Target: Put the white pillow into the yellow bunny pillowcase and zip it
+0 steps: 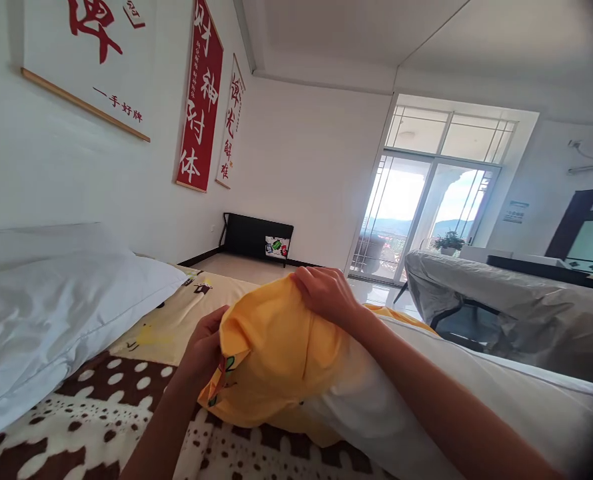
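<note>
A yellow pillowcase [276, 333] with small printed figures is drawn partly over the end of a white pillow [456, 373], which stretches off to the right. At the pillowcase's left edge, my left hand [204, 343] is closed on the cloth; some of its fingers are behind the fabric. My right hand [326, 293] grips the top of the yellow cloth from above, with the fingertips bent over the far side. My right forearm passes over the white pillow.
Another white pillow [76, 300] lies at left on a patterned bed [131, 400] of brown, white and cream cloth. A folded black table [246, 237] leans on the far wall. Right of the bed stands a plastic-covered table [476, 270] near glass doors [421, 207].
</note>
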Demonstrator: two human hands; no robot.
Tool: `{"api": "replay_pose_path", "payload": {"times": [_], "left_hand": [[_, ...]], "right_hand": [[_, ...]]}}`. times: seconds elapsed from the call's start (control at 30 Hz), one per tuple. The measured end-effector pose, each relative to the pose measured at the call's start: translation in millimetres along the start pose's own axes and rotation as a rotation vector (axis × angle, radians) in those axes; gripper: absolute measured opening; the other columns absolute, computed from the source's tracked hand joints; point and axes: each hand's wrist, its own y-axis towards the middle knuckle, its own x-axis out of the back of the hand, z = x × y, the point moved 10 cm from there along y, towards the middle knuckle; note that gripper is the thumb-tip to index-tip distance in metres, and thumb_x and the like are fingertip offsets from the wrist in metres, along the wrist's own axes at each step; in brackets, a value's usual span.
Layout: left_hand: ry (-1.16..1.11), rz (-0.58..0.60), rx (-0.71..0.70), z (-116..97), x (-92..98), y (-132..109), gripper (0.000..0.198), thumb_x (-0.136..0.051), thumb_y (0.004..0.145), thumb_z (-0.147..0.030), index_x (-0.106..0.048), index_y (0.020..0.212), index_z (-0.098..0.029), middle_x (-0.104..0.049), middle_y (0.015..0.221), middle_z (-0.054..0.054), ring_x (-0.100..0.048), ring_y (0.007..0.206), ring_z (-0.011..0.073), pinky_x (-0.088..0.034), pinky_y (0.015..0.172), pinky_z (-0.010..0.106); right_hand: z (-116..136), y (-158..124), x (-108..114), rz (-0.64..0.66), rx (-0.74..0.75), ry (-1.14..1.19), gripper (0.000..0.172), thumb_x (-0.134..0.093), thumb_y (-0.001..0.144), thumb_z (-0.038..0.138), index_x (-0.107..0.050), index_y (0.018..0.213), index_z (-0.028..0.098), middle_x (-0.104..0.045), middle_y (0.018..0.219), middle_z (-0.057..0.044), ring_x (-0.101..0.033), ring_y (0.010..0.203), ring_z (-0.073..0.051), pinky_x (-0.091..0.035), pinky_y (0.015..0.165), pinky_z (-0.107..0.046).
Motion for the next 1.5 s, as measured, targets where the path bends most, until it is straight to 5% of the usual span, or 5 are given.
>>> {"api": "replay_pose_path", "payload": {"times": [0.23,0.43,0.63,0.9,1.5], "left_hand": [[-0.221,0.073,0.172,19.3,-19.3,9.4,0.026,-0.078,0.058,-0.03,-0.064,0.075,-0.016,-0.063,0.06,-0.001,-0.057,0.055,0.0124,-0.045,0.052,0.019],[-0.175,-0.069,0.155,10.7,-18.3,0.2,0.035,-0.077,0.059,-0.04,-0.065,0.08,-0.015,-0.064,0.063,-0.001,-0.058,0.058,0.0157,-0.044,0.051,0.023],[0.001,-0.012,0.154,1.0,-22.6,-3.5,0.046,-0.062,0.071,-0.062,-0.059,0.07,-0.015,-0.056,0.058,-0.001,-0.051,0.055,0.0132,-0.041,0.052,0.024],[0.611,-0.057,-0.491,-84.9,-19.1,-28.0,0.037,-0.048,0.086,-0.047,-0.056,0.109,-0.019,-0.062,0.102,0.008,-0.055,0.094,0.0211,-0.043,0.083,0.031],[0.44,-0.058,-0.208,-20.4,-32.3,-3.8,0.021,-0.056,0.074,-0.038,-0.049,0.069,-0.018,-0.049,0.058,-0.002,-0.044,0.056,0.0129,-0.037,0.051,0.022]], "right_hand": [[-35.0,-9.3,-28.1,0.444,-0.165,0.028,0.034,-0.041,0.094,0.022,-0.058,0.066,0.018,-0.065,0.069,-0.005,-0.057,0.076,-0.018,-0.032,0.073,-0.031],[16.1,-0.1,7.1,0.264,-0.246,0.453,0.034,-0.049,0.091,0.037,-0.052,0.119,0.019,-0.067,0.105,-0.008,-0.057,0.099,-0.022,-0.036,0.085,-0.033],[53.4,-8.6,-14.7,0.38,-0.2,0.537,0.002,-0.052,0.082,0.023,-0.053,0.082,0.021,-0.062,0.068,0.0,-0.05,0.057,-0.014,-0.027,0.054,-0.024],[-2.7,0.2,10.0,0.033,-0.365,0.536,0.009,-0.041,0.076,0.018,-0.048,0.073,0.023,-0.048,0.054,0.004,-0.038,0.049,-0.012,-0.022,0.051,-0.024],[6.5,7.5,18.2,0.154,-0.237,0.743,0.021,-0.056,0.083,0.036,-0.059,0.098,0.021,-0.063,0.094,-0.003,-0.055,0.084,-0.017,-0.04,0.075,-0.028]]}}
